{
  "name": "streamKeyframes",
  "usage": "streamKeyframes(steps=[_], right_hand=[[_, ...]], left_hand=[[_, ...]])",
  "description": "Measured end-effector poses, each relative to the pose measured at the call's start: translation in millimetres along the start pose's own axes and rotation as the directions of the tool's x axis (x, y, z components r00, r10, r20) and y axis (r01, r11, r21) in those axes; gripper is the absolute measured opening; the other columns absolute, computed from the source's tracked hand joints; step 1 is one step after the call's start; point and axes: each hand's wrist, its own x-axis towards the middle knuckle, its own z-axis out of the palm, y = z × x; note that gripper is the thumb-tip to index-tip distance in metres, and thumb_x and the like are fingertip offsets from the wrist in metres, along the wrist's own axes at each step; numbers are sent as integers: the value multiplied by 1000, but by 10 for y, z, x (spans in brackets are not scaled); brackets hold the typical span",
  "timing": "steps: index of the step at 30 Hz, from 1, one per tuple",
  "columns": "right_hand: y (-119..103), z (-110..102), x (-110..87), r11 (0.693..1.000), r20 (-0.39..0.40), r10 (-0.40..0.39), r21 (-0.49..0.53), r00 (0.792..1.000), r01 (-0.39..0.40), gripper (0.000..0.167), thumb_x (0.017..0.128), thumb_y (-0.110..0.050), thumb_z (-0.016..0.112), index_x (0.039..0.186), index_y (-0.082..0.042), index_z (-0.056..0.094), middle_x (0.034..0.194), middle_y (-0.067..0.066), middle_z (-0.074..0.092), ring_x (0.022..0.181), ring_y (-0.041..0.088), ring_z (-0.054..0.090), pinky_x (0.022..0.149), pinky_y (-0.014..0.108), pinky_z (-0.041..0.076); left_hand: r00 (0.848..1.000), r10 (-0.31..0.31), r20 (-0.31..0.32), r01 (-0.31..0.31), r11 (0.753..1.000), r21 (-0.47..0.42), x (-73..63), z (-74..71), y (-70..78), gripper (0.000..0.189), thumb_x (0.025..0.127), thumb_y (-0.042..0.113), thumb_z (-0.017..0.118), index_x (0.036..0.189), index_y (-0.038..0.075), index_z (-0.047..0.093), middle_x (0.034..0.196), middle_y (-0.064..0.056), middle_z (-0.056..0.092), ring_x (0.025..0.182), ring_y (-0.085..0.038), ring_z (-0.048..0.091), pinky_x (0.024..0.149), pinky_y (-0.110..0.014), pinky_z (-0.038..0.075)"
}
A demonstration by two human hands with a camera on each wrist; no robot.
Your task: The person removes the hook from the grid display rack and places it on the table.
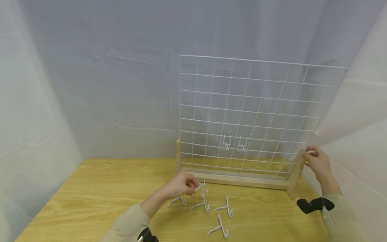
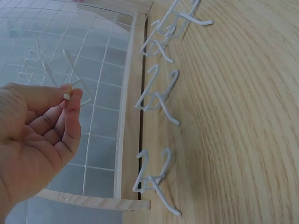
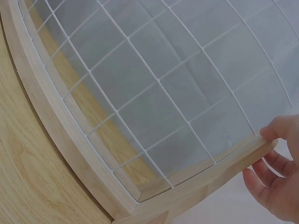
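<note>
Between thumb and forefinger, my left hand [image 1: 181, 185] pinches a white wire hook [image 2: 80, 82] by its arm, just in front of the grid's lower left part. My right hand [image 3: 280, 175] holds the top of the right wooden upright [image 3: 229, 163], thumb on one side and fingers on the other. The stand supports a white wire grid panel [image 1: 242, 110]. Two white hooks hang side by side on the grid, a left one [image 1: 226, 145] and a right one [image 1: 242, 147].
Several more white hooks lie on the wooden table, including a front one [image 1: 222, 227] and a right one [image 1: 227, 207]. The stand's wooden base bar [image 1: 242, 180] runs along the grid's bottom. Pale sheeting [image 1: 121, 84] hangs behind and at both sides.
</note>
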Motion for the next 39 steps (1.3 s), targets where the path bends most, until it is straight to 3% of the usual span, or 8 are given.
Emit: streamKeyframes(steps=[5,16,24,30,39], right_hand=[[-7,-1,-2,1000,5,-2,-6,1000,2,28,95,-19,46,110,4,42,103,16,43,73,-2,45,62,19,50],[-7,-4,-8,1000,-3,1,8,1000,-1,28,94,-18,46,109,5,42,110,22,43,75,-2,44,62,17,50],[-8,2,-9,1000,0,-5,-8,1000,5,29,95,-19,45,110,5,41,110,22,43,77,0,44,62,17,49],[-2,4,0,1000,-14,6,-7,1000,-6,28,94,-17,46,110,6,41,105,19,44,74,-2,44,61,17,49],[4,2,3,1000,-6,9,8,1000,-9,25,94,-20,46,107,2,43,111,21,43,79,1,43,62,17,49]], left_hand=[[999,-4,32,4,1000,-16,-50,-1,-19,14,75,-9,63,88,-4,63,75,-11,61,66,-13,56,62,-26,51],[995,-32,98,31,999,19,-168,16,-163,16,72,-8,62,85,0,65,74,-12,62,64,-12,55,60,-29,50],[992,-8,123,3,999,35,-259,49,-206,18,68,-15,60,80,-2,65,69,-6,61,61,-11,54,53,-21,47],[989,-42,144,32,997,75,-302,98,-235,16,68,-13,62,79,-1,67,68,-8,62,58,-10,53,52,-23,48],[982,-71,173,57,995,83,-323,191,-312,17,67,-13,64,76,1,67,65,1,59,55,-7,50,48,-17,43]])
